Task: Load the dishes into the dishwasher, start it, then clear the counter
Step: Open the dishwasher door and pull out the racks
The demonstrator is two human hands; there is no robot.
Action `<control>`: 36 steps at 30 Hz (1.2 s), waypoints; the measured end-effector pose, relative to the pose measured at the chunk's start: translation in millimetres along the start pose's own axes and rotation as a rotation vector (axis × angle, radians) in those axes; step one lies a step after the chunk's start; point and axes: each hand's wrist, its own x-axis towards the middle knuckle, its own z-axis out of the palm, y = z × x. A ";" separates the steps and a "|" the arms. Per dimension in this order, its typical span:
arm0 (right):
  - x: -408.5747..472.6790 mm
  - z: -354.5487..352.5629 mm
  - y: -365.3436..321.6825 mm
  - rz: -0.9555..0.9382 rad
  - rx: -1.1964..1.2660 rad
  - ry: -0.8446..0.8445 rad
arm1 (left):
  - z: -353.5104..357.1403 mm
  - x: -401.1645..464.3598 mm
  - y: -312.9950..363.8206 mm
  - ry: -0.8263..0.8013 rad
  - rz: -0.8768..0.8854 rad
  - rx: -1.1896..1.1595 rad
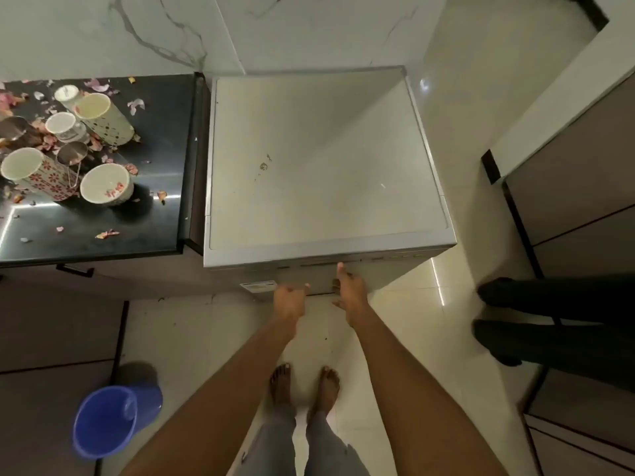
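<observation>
Hands at dishwasher (323,166) front — left hand (289,301) loosely curled, holding nothing; right hand (349,290) fingers straight. Cups (106,183) on bench (161,214), ten o'clock.

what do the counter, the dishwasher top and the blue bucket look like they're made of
Counter: probably polished black stone, since it mirrors a bright light strip.
Dishwasher top: a pale, smooth panel in a silver-grey frame, likely painted metal or laminate; the look leaves it open.
Blue bucket: plastic by its look, uniform saturated colour with a slightly see-through wall.
</observation>
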 end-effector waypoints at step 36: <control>58.1 20.3 39.2 0.023 0.411 0.040 | 86.8 61.4 -19.0 0.205 -0.075 -0.827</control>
